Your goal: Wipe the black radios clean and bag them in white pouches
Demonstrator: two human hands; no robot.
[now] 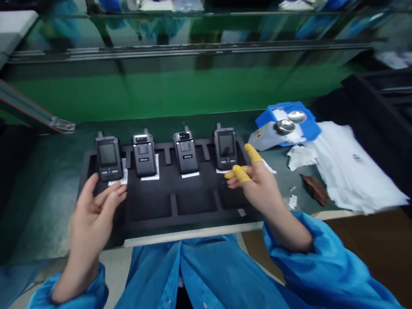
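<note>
In the head view, several black handheld radios stand in a row along the back pockets of a black foam tray (pixel 193 221). The leftmost radio (pixel 108 156) and the rightmost radio (pixel 226 148) show their screens; two radios between them, one left (pixel 144 159) and one right (pixel 186 155), show their backs. White label slips stick out beneath them. My left hand (pixel 96 210) is open at the lower edge of the leftmost radio, fingers apart near its slip. Yellow finger cots cover fingertips of my right hand (pixel 257 180), which is open just below and right of the rightmost radio, holding nothing.
On the right are a blue bin (pixel 309 122), a white bottle with a metal top (pixel 268 136), a stack of white sheets (pixel 357 167), crumpled tissue (pixel 301 156) and a brown scrap (pixel 314 189). Dark foam trays (pixel 383 86) stand far right. A metal rail (pixel 35 105) juts in at left.
</note>
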